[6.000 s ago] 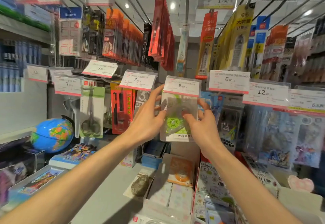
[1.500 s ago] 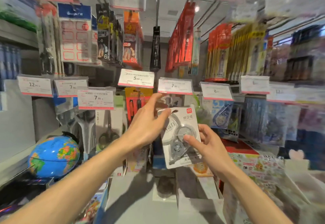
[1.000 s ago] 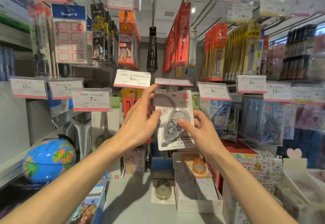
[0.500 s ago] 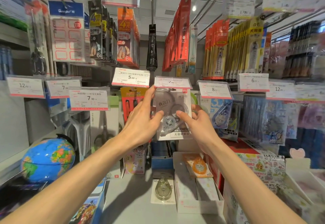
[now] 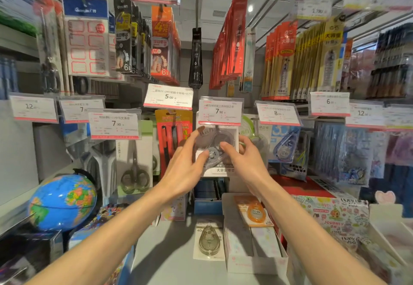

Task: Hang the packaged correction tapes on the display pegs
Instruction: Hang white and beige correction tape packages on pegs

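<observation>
A grey correction tape in a white card package (image 5: 215, 150) hangs upright just under the 7.90 price tag (image 5: 220, 111), its top hidden behind the tag. My left hand (image 5: 183, 168) grips its left edge, thumb on the front. My right hand (image 5: 243, 161) holds its right side, fingertips on the blister. A green-packaged correction tape (image 5: 252, 135) and a blue one (image 5: 285, 146) hang on the pegs to the right. Another grey packaged tape (image 5: 209, 240) lies flat on the shelf below, and an orange one (image 5: 254, 214) rests on an open white box (image 5: 252, 262).
Scissors (image 5: 134, 168) and an orange-red pen pack (image 5: 173, 137) hang to the left. A globe (image 5: 63, 202) sits at lower left. Patterned boxes (image 5: 335, 217) stand at lower right. Rows of red, yellow and black packs hang on the pegs above.
The package has gone up and back under the 7.90 tag, which dropped level in front of its top. Both hands followed it and stay on its sides.
</observation>
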